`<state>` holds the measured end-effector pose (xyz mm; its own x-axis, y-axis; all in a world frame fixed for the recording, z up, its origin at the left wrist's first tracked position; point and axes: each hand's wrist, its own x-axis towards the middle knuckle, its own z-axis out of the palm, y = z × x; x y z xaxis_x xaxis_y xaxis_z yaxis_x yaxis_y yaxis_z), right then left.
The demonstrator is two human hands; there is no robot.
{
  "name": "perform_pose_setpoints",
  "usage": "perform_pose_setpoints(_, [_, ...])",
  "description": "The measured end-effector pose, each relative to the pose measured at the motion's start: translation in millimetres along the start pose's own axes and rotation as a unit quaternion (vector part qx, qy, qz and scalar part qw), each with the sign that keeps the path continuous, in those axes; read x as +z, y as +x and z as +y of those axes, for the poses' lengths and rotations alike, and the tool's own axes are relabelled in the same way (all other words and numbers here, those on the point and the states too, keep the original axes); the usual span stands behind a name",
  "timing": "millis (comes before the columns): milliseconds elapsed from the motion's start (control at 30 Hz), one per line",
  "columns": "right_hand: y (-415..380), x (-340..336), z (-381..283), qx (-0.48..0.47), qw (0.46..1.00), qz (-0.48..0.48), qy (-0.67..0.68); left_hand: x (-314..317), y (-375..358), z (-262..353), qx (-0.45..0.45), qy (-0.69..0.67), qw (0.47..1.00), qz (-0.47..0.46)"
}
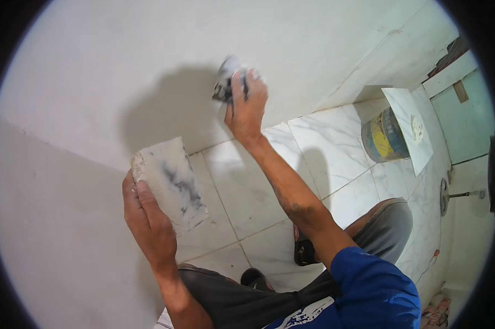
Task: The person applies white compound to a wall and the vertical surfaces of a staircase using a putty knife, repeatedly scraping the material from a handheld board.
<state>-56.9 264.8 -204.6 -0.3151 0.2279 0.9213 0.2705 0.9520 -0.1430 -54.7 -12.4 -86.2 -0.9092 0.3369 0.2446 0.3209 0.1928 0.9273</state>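
Observation:
My right hand is closed around a putty knife, whose broad blade is smeared with white paste. The blade is against or very close to the white wall; contact is hard to tell, and the handle is hidden in my fingers. Lower left, my left hand grips one edge of a flat rectangular putty board. White putty coats its face, thickest along the upper left edge, with dark patches showing through. The board is tilted in front of the wall's foot.
A bucket with a yellow band stands on the marbled tile floor at right. A white slab bearing a dab of putty leans over its mouth. A fan-like object is at far right. My knees and sandals are below.

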Motion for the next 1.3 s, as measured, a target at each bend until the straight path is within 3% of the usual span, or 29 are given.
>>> perform_pose_setpoints(100, [-4.1, -29.7, -6.8, -0.003, 0.989, -0.108, 0.098, -0.3, -0.5, 2.7, 0.003, 0.013, 1.0, 0.001])
perform_pose_setpoints(133, [1.3, -40.7, -5.1, 0.034, 0.99, -0.105, 0.084, -0.8, -0.5, 4.8, 0.002, 0.016, 1.0, 0.001])
perform_pose_setpoints(200, [11.7, -61.0, 12.0, 0.12, 0.989, 0.007, 0.09, -3.6, 0.2, 5.7, -0.003, 0.008, 1.0, -0.008])
perform_pose_setpoints(233, [23.6, -66.6, 20.4, 0.232, 0.967, 0.051, 0.093, -4.4, 0.7, 6.6, -0.006, 0.005, 1.0, -0.013])
perform_pose_setpoints(267, [29.7, -69.3, 40.8, 0.419, 0.898, 0.012, 0.133, -4.3, 0.3, 5.7, -0.005, 0.006, 1.0, -0.009])
perform_pose_setpoints(333, [33.3, -59.5, 74.1, 0.462, 0.862, 0.096, 0.183, -4.0, -0.1, 3.1, -0.002, 0.007, 1.0, 0.0])
perform_pose_setpoints(433, [39.3, -39.6, 68.7, 0.408, 0.909, 0.084, 0.031, -6.0, -1.5, 5.4, 0.006, 0.018, 1.0, 0.003])
perform_pose_setpoints(467, [39.5, -31.8, 51.4, 0.401, 0.911, 0.08, 0.046, -6.9, -1.9, 5.9, -0.001, 0.013, 1.0, 0.001])
perform_pose_setpoints(600, [25.3, -2.9, -14.0, 0.165, 0.982, 0.084, 0.026, -7.1, -2.2, 6.3, -0.003, 0.004, 1.0, -0.004])
perform_pose_setpoints(700, [9.8, -25.6, -21.8, 0.112, 0.981, -0.054, 0.149, -5.8, -1.7, 7.1, 0.009, 0.017, 1.0, 0.0])
perform_pose_setpoints(733, [13.5, -40.2, -23.2, 0.131, 0.97, -0.083, 0.187, -5.2, -1.8, 8.0, 0.012, 0.021, 1.0, 0.003])
perform_pose_setpoints(967, [96.4, -87.7, 38.9, 0.065, 0.992, 0.109, 0.025, -10.0, -0.7, 7.7, -0.011, -0.004, 1.0, 0.003])
perform_pose_setpoints(1067, [121.6, -90.4, 47.6, 0.096, 0.991, 0.087, 0.035, -13.1, 0.1, 5.9, -0.011, -0.007, 1.0, -0.002])
perform_pose_setpoints(1167, [107.9, -64.9, 51.1, 0.011, 0.996, 0.09, -0.002, -13.9, 1.0, 5.4, -0.004, -0.008, 1.0, -0.004])
perform_pose_setpoints(1300, [53.5, -24.5, 17.1, -0.027, 0.998, 0.051, 0.008, -11.8, 0.6, -0.8, 0.004, -0.009, 1.0, 0.003])
